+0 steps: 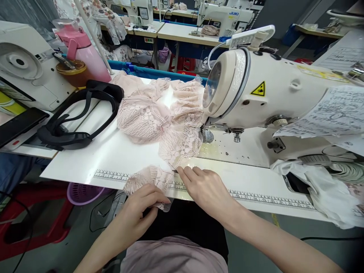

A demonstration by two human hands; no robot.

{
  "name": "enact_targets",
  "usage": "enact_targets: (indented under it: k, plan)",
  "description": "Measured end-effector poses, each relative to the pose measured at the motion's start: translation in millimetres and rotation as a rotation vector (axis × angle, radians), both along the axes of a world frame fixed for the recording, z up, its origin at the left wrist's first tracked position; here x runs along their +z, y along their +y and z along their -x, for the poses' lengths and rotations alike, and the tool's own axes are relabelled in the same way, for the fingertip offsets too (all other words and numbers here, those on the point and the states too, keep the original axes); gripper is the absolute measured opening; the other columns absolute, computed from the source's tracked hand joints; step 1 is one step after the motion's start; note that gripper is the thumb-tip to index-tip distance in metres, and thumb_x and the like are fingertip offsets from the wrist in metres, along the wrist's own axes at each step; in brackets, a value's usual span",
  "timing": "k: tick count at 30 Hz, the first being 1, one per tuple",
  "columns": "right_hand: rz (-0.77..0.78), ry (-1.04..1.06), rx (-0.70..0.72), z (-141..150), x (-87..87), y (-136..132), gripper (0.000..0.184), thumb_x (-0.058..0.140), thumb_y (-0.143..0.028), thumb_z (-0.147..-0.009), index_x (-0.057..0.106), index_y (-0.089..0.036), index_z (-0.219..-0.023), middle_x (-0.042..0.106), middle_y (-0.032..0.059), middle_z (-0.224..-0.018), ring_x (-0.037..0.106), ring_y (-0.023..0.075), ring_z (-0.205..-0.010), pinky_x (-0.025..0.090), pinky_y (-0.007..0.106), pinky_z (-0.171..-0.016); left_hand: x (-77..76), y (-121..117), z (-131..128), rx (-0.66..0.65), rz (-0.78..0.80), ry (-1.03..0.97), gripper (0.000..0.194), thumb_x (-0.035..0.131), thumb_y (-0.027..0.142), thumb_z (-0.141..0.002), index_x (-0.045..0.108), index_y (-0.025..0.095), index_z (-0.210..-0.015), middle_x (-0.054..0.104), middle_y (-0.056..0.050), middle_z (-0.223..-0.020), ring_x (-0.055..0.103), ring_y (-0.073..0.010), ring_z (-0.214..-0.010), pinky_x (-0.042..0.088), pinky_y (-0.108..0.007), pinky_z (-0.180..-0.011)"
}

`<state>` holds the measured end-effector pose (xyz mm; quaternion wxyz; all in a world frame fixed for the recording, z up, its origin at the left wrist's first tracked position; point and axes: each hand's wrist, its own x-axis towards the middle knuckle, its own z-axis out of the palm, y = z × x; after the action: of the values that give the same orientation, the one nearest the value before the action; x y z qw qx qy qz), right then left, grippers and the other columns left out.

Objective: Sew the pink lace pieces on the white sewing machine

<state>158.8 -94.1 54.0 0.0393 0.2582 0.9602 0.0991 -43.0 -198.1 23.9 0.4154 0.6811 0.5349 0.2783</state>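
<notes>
White rectangular sewing table (106, 165) with printed ruler scale | cream metal sewing machine (273, 87), yellow triangular warning label | distant white machine (227, 18) marked "JUKI" | pale-pink lace garment (145, 119), left of near machine | left hand (146, 206) pinching its lace edge; right hand (200, 187) curled at lace, grip unclear

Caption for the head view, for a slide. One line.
Head view: left hand and right hand at pink lace fabric beside a white sewing machine.
</notes>
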Motion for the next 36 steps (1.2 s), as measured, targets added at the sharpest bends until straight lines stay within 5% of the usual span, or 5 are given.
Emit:
enact_targets:
  k: [17,20,23,29,36]
  plan:
    - [-0.087,0.268,-0.091,-16,-3.3,5,0.038,0.048,0.003,-0.084,0.057,-0.012,-0.117,0.067,0.0027,-0.082,0.057,0.0128,-0.058,0.028,0.027,-0.044,5.0,-5,4,0.029,0.005,-0.077,0.03,0.039,0.01,-0.091,0.064,0.023,-0.099,0.065,-0.006,-0.096,0.059,-0.0183,-0.093,0.047,-0.03,-0.081]
    - [0.153,0.563,-0.279,-30,-0.7,2,0.025,0.048,-0.016,-0.095,0.056,-0.016,-0.119,0.069,0.0034,-0.089,0.055,0.0114,-0.059,0.031,0.024,-0.047,11.5,-12,4,-0.004,0.056,-0.246,0.027,0.043,0.01,-0.09,0.066,0.024,-0.094,0.064,-0.004,-0.088,0.059,-0.0169,-0.085,0.047,-0.03,-0.078]
    - [0.685,0.854,-0.431,-38,0.1,-12,0.018,0.053,-0.033,-0.095,0.062,-0.019,-0.102,0.065,0.0011,-0.079,0.05,0.0104,-0.057,0.036,0.021,-0.05,14.1,-17,-3,-0.012,0.118,-0.468,0.025,0.046,0.015,-0.093,0.068,0.025,-0.091,0.064,-0.003,-0.083,0.059,-0.0165,-0.08,0.047,-0.03,-0.076]
    - [1.475,1.183,-0.383,-40,-20.7,-57,0.049,0.063,-0.062,-0.081,0.068,-0.021,-0.108,0.068,0.0064,-0.101,0.036,0.0051,-0.048,0.036,0.022,-0.048,1.2,-17,-26,0.148,0.286,-0.815,0.018,0.059,0.033,-0.091,0.069,0.021,-0.083,0.061,-0.005,-0.081,0.058,-0.0158,-0.074,0.047,-0.027,-0.066]
    - [1.23,1.217,-0.659,-61,-29.8,-80,0.026,0.065,-0.041,-0.084,0.071,-0.018,-0.073,0.062,0.0014,-0.06,0.05,0.011,-0.051,0.039,0.022,-0.047,3.5,-4,-32,0.139,0.161,-0.475,0.016,0.052,0.03,-0.096,0.066,0.024,-0.096,0.064,-0.005,-0.092,0.061,-0.0162,-0.083,0.052,-0.027,-0.072]
